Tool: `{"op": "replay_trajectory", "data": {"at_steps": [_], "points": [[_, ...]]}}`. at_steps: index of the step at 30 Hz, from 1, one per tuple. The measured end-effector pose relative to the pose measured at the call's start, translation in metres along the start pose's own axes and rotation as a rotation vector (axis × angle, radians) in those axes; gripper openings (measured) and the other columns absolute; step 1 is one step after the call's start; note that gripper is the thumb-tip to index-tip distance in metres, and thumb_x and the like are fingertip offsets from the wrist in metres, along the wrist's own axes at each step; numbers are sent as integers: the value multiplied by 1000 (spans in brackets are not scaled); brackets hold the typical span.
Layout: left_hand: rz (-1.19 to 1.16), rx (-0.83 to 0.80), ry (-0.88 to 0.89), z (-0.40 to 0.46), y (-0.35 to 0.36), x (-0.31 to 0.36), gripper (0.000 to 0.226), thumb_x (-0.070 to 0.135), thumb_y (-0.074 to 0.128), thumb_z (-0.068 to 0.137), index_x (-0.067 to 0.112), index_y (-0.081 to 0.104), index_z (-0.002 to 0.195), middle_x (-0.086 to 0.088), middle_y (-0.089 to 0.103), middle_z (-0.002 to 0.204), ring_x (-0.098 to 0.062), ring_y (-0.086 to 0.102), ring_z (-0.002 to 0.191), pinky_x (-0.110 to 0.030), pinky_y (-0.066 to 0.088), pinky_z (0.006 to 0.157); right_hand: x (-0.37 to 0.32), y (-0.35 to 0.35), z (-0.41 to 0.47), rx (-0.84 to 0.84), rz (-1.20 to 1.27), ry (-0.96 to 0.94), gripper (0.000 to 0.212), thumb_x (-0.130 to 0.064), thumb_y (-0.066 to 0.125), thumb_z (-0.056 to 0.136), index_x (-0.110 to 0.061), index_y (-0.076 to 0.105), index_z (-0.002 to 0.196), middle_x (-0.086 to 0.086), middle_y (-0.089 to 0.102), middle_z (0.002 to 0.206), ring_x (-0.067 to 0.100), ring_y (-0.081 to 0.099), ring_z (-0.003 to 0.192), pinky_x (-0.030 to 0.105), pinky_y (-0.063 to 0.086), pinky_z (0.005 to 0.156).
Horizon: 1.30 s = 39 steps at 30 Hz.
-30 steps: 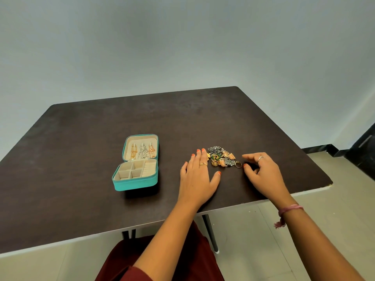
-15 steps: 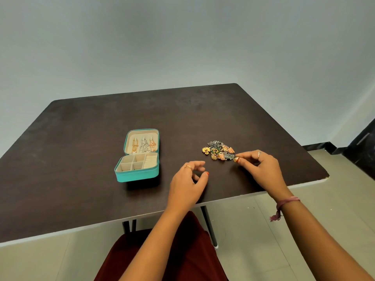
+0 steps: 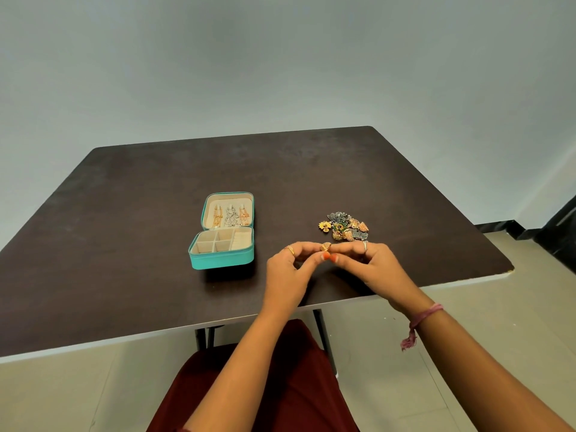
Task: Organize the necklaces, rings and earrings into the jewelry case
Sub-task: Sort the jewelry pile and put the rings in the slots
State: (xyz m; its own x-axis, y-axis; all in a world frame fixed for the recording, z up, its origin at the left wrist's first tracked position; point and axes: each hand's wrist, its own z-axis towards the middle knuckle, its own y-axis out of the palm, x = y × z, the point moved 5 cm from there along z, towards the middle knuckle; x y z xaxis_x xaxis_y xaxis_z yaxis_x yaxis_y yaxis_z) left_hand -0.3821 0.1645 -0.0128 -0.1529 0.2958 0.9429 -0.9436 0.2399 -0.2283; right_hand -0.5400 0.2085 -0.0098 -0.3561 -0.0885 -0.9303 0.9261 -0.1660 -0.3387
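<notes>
1. Head view, grip: left hand [image 3: 288, 272] and right hand [image 3: 378, 269] meet fingertip to fingertip above the worktop [image 3: 124, 275], pinching one small gold piece [image 3: 326, 246] between them.
2. Progress: open jewelry case [image 3: 223, 235] holds hanging pieces in its lid; tray compartments look empty. Loose pile [image 3: 346, 226] remains unsorted, well right of the case.

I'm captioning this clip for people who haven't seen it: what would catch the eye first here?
Both hands, the left hand and right hand, meet over the dark table near its front edge, pinching a small gold ring between their fingertips. Just behind them lies a colourful jewelry pile. To the left sits an open teal jewelry case, necklaces hanging in its lid.
</notes>
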Motion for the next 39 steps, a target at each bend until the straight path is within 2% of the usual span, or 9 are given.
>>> {"op": "replay_trajectory", "data": {"at_steps": [5,10,14,19,21,26,33,36,39], "points": [[258,22,117,-1,6,4,9,11,65,88,13,71,94,9,62,90,2,57,80,-3,38,74,-12,-10,5,-8,-94,-11,23,-26,57,93,-28,68,113,-4,70,94,6,63,78,16,50,74],[449,-12,169,-4,13,2,12,11,57,93,12,68,98,-4,62,96,-18,56,90,-26,43,78,-22,-1,12,-111,-401,-88,11,-30,65,87,-30,73,96,-17,69,90,-2,60,87,9,44,71],[527,-19,172,-5,13,5,16,11,54,95,9,68,103,-7,61,100,-20,52,91,-15,29,75,-24,2,17,-213,-467,-39,8,-31,67,86,-29,71,92,-19,66,83,-5,59,81,7,43,68],[572,15,99,-11,-1,-1,26,12,54,95,10,59,120,-4,57,111,-18,51,103,-20,36,85,-29,13,37,-310,-482,-58,10,-28,63,90,-22,69,94,-14,64,75,-2,60,70,9,43,66],[570,20,82,-12,-9,-6,23,14,56,93,11,60,115,-3,58,104,-16,54,95,-22,41,83,-33,16,53,-277,-531,-84,13,-33,60,91,-22,66,96,-10,65,81,2,62,74,14,46,69],[489,33,8,-13,-19,-10,5,13,63,87,15,65,91,3,57,86,-3,49,65,-5,37,65,-37,45,103,-283,-731,-185,15,-28,58,93,-18,66,101,-1,66,95,15,60,87,24,41,76],[430,36,4,-11,-24,-12,6,12,65,85,16,67,88,4,59,84,-1,50,63,-5,39,65,-31,69,142,-292,-1003,-142,24,-30,52,95,-21,65,113,5,58,112,23,57,103,37,47,85],[427,32,10,-9,-24,-13,7,12,64,85,16,67,90,5,58,84,0,49,63,-4,38,65,-32,69,146,-293,-999,-130,24,-31,54,94,-22,66,113,3,61,112,23,58,103,39,48,87],[427,28,13,-11,-24,-13,7,13,64,85,17,67,90,7,57,83,-1,49,63,-5,37,65,-32,56,140,-212,-905,-157,22,-23,53,95,-20,65,114,1,65,113,20,60,104,38,48,90]]}}
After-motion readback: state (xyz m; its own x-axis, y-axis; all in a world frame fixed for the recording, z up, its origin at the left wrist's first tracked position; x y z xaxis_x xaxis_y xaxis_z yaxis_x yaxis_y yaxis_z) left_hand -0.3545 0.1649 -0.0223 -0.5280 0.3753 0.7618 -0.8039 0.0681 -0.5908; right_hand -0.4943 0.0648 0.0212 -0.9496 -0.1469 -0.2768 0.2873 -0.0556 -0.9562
